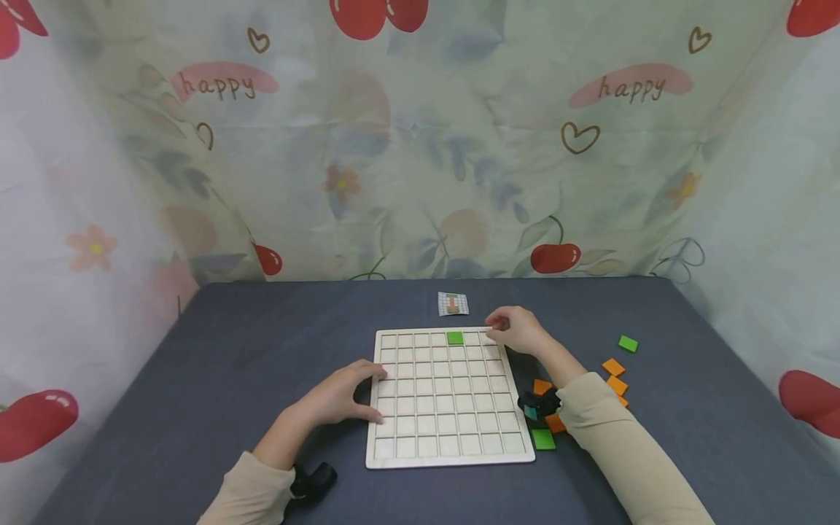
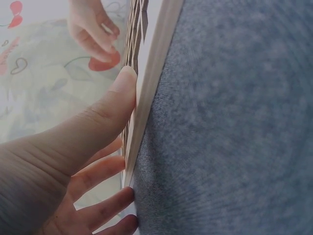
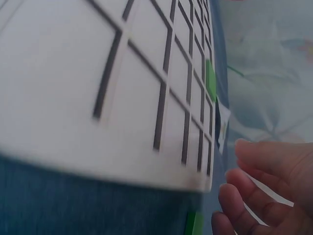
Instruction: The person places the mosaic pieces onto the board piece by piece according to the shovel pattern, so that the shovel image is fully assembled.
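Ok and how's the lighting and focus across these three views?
Head view: fairly even light, the grid on the white board clear, the small card too tiny to read in detail; left wrist view: dim overall, the right hand soft in the background; right wrist view: the board's nearest part blurred.

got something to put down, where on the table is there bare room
Bare table lies between the left hand and the left edge, and from the outer green tile to the right edge. Crowded: just right of the board, with orange tiles, another green tile and the right sleeve.
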Demonstrator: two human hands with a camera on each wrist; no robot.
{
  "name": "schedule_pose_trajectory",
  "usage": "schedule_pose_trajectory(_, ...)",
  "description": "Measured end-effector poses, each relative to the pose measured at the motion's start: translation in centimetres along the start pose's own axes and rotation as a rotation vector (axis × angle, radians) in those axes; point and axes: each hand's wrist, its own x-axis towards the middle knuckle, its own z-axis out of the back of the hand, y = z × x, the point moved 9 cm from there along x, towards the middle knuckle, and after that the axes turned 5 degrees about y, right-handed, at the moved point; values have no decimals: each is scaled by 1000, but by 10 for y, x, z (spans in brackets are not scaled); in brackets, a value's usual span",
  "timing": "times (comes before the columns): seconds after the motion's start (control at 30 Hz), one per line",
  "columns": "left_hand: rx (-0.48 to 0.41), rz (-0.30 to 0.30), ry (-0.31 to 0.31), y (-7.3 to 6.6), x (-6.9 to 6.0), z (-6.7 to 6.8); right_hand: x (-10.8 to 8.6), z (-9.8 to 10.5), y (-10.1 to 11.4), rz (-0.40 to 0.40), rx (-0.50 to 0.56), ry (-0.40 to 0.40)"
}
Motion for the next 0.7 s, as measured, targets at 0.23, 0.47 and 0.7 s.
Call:
schedule_pose_trajectory(0.23,-3,4,-3,0,-1,0,-15,18,-29,-24,7,-27)
schedule_pose_trajectory(0.47,-12,7,-3,-1,-1,0,-25,24,-49,-51,-16,-29)
schedule_pose_trajectory(0.7,-15,9,-3,-1,-1,1,-27,22,-56,-75,-22,-9)
